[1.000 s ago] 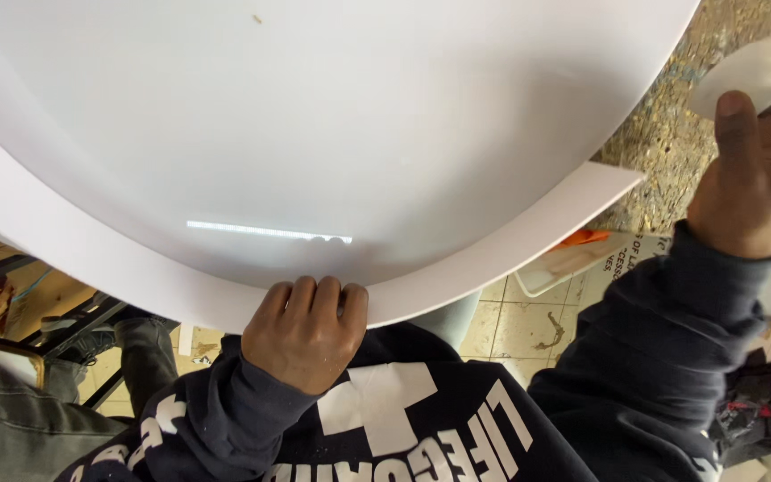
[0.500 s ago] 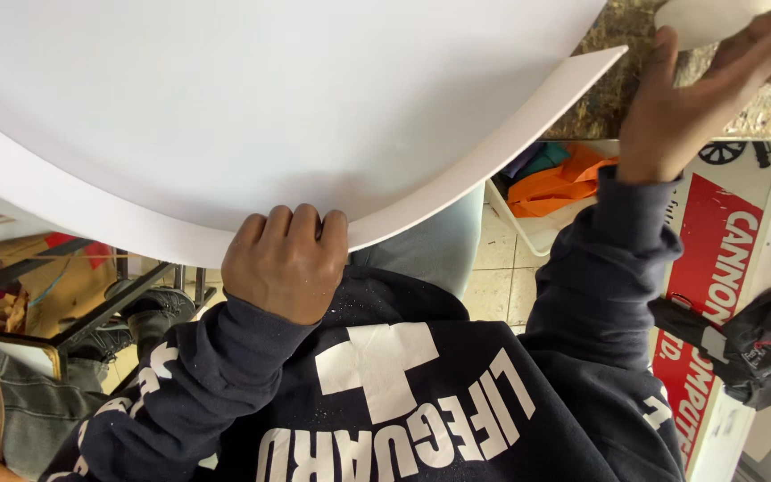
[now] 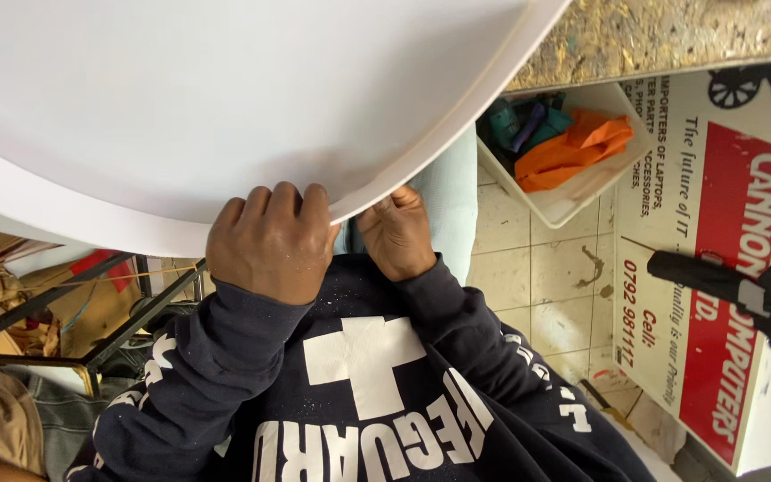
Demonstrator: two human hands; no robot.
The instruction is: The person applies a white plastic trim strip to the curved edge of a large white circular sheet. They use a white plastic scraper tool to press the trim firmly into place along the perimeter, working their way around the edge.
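A large white curved board (image 3: 225, 98) fills the top of the head view, its rounded edge facing me. My left hand (image 3: 271, 243) is curled over that near edge, knuckles up, gripping it. Just to its right, my right hand (image 3: 396, 234) pinches the same edge from below, fingers tucked under the rim. Both dark navy sleeves come up from my chest, where a white cross is printed on the sweatshirt (image 3: 368, 393).
A speckled stone counter (image 3: 671, 36) runs along the top right. Below it a white tub (image 3: 573, 152) holds orange and teal cloths. A red and white printed carton (image 3: 716, 268) lies on the tiled floor. A black metal frame (image 3: 64, 321) stands at the left.
My right hand came down from the counter at the upper right and now grips the board's near edge beside my left hand. The board has shifted left in view.
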